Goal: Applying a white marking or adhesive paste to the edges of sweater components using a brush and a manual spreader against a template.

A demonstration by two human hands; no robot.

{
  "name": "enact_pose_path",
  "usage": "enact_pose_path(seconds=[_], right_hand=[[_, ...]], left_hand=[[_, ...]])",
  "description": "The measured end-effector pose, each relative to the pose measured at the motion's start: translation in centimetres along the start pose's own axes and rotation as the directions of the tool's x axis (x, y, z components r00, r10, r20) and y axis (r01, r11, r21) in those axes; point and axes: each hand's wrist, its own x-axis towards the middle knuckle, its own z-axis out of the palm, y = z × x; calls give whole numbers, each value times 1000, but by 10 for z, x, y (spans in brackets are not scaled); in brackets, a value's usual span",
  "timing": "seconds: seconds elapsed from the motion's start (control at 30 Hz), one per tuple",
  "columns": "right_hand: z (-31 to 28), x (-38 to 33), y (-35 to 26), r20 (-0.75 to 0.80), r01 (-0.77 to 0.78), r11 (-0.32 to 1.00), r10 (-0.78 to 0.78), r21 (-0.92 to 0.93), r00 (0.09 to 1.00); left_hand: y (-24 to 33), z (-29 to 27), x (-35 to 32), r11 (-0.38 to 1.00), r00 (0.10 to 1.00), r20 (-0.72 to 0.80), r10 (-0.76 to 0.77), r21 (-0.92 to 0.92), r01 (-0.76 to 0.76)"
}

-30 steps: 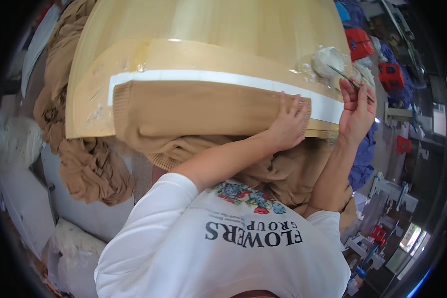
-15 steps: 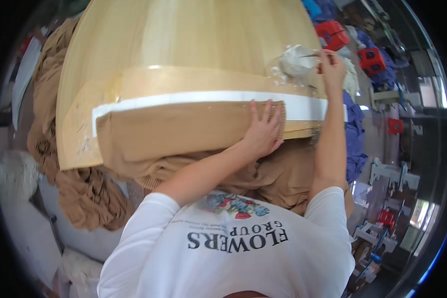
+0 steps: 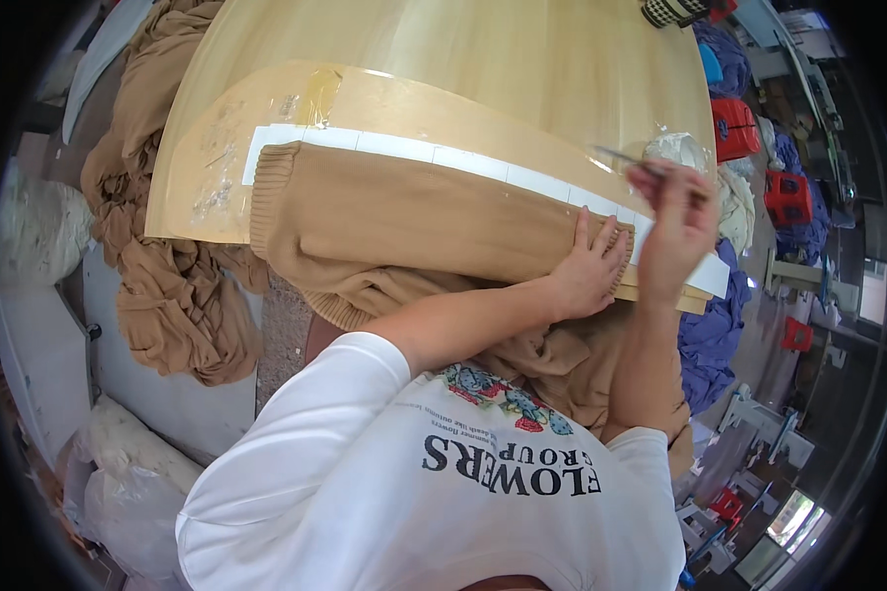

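Note:
A brown knitted garment (image 3: 424,212) lies along a white marked strip (image 3: 463,163) on the table, with a ribbed cuff at the left and a ribbed edge at the right. Flat on its right end rests my left hand (image 3: 594,271), fingers spread and pressing the knit. My right hand (image 3: 682,212) is raised above the strip's right part, closed around a slim pointed tool (image 3: 616,158), blurred by motion, so its exact kind does not show. Just beyond it sits a clear plastic bag with white contents (image 3: 678,150). Loose brown knit (image 3: 552,355) hangs below the table edge.
The pale wooden table (image 3: 483,59) has a curved near edge. Heaped brown knits (image 3: 177,325) hang at the left. At the right are purple cloth (image 3: 710,345), red plastic stools (image 3: 786,197) and a white cloth (image 3: 734,207). A stuffed plastic bag (image 3: 133,502) lies at the lower left.
The view has shifted, bringing the garment's left cuff fully into sight. My right hand has come back from the plastic bag toward the garment with the pointed tool. My left hand stays on the knit.

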Motion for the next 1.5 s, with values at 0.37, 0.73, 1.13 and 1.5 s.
enact_pose_path(seconds=[0.37, 0.73, 1.13, 1.5], right_hand=[[98, -57, 46, 474, 111, 966, 12, -232, 881], [150, -64, 23, 529, 176, 982, -113, -70, 841], [120, -9, -34, 275, 234, 972, -218, -26, 936], [-122, 82, 77, -40, -18, 636, -20, -772, 999]], left_hand=[[3, -6, 2, 989, 997, 24, -70, 133, 66], [8, 2, -4, 989, 997, -12, -77, 125, 78], [-10, -21, -7, 992, 999, -17, -47, 120, 49], [-26, -44, -39, 897, 1000, 2, 12, -441, -10]])
